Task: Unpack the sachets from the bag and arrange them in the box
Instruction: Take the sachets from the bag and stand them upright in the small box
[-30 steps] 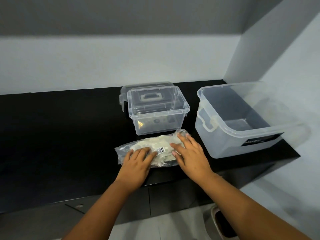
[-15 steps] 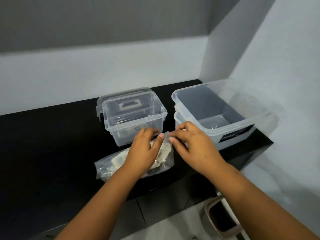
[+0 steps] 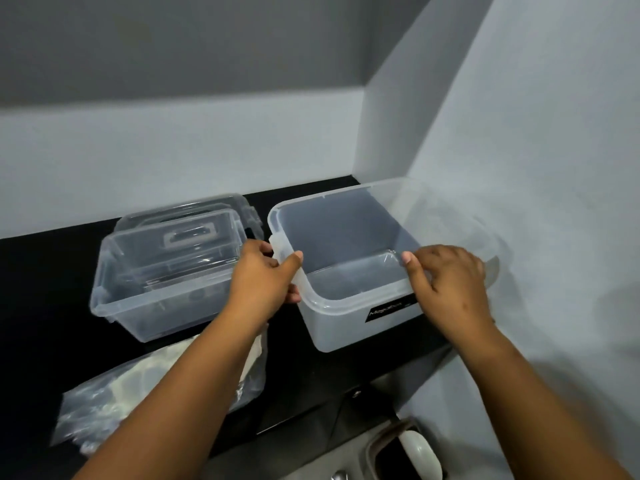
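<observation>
Both hands grip the large open translucent plastic box (image 3: 349, 303) standing on the black countertop (image 3: 45, 299) at about 3 o'clock of the scene. The left hand (image 3: 265, 277) closes on its left rim by the side latch, thumb over the edge; the right hand (image 3: 448, 278) clasps the near rim at its 4 o'clock corner. The clear plastic bag of pale sachets (image 3: 104, 403) lies flat at 8 o'clock, partly under the left forearm. A smaller clear lidded plastic container (image 3: 166, 271) sits at 10 o'clock, just beside the box.
</observation>
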